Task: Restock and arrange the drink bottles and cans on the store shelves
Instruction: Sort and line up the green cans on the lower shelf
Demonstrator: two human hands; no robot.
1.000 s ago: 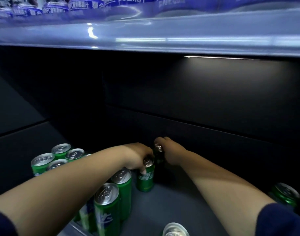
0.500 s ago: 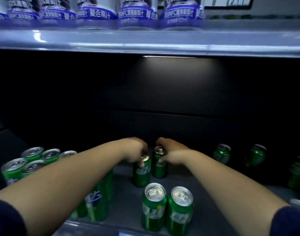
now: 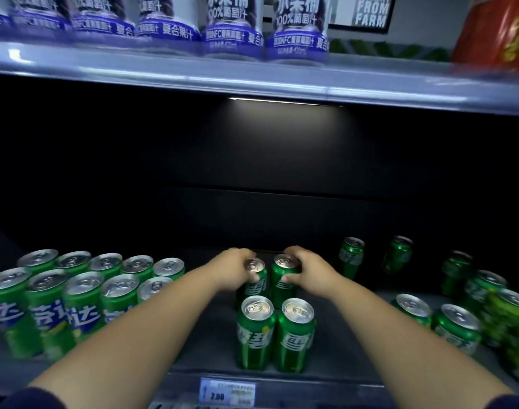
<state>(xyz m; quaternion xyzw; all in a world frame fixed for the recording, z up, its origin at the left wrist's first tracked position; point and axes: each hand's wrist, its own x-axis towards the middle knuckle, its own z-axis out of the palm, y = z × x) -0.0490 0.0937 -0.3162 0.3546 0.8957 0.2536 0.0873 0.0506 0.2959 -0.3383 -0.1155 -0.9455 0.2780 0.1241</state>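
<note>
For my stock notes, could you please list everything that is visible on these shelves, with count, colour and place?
Green cans, left block: about ten visible, green with silver tops, lower shelf left, two rows.
Green cans, centre: four, dark green, two at the front edge, two behind in the hands.
Green cans, right: at least seven, loosely scattered; far right blurred.
Juice bottles: about six, purple and white labels, upper shelf.
Red package: one, upper shelf right.
Price tag: one, blue-white, shelf edge.
Left hand: grips rear left can.
Right hand: grips rear right can.

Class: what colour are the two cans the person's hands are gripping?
Green, silver tops: left can, right can, head view.
</note>
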